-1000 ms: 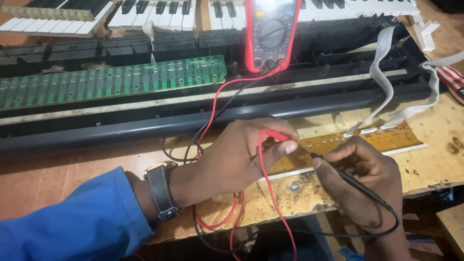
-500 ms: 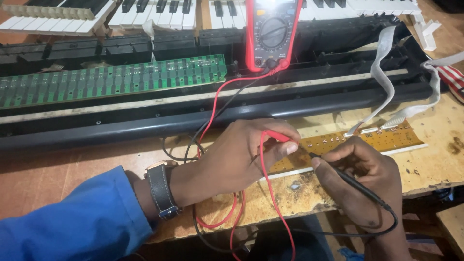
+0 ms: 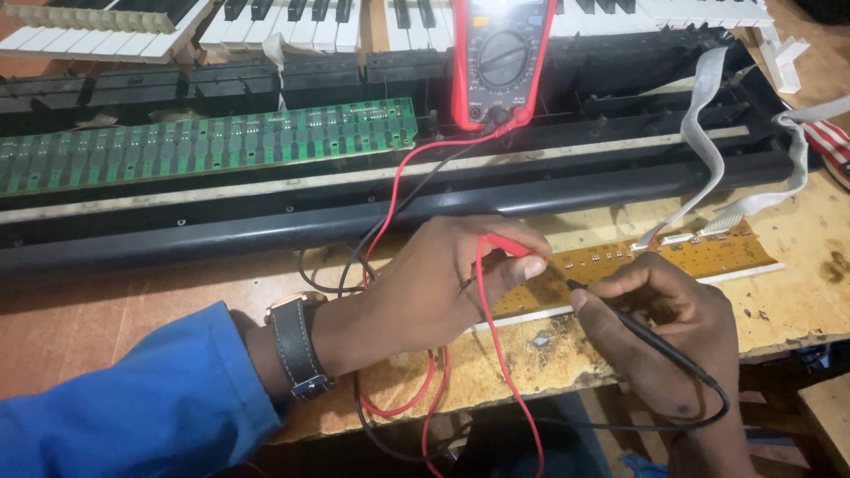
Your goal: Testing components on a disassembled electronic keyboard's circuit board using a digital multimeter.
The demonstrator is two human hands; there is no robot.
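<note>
Yellow circuit strip [image 3: 673,257] on workbench [image 3: 797,301], left hand [image 3: 434,288] pinching red probe [image 3: 506,247] — right hand [image 3: 660,332] gripping black probe [image 3: 637,332] — both tips on it

A worn wooden workbench [image 3: 106,319], scuffed and stained, carries everything. Toward twelve o'clock a long black keyboard casing [image 3: 266,221] lies across it. At about three o'clock a narrow amber circuit strip [image 3: 708,252] rests flat near the bench's front edge. Red and black leads [image 3: 390,398] trail over that edge at six o'clock.
</note>
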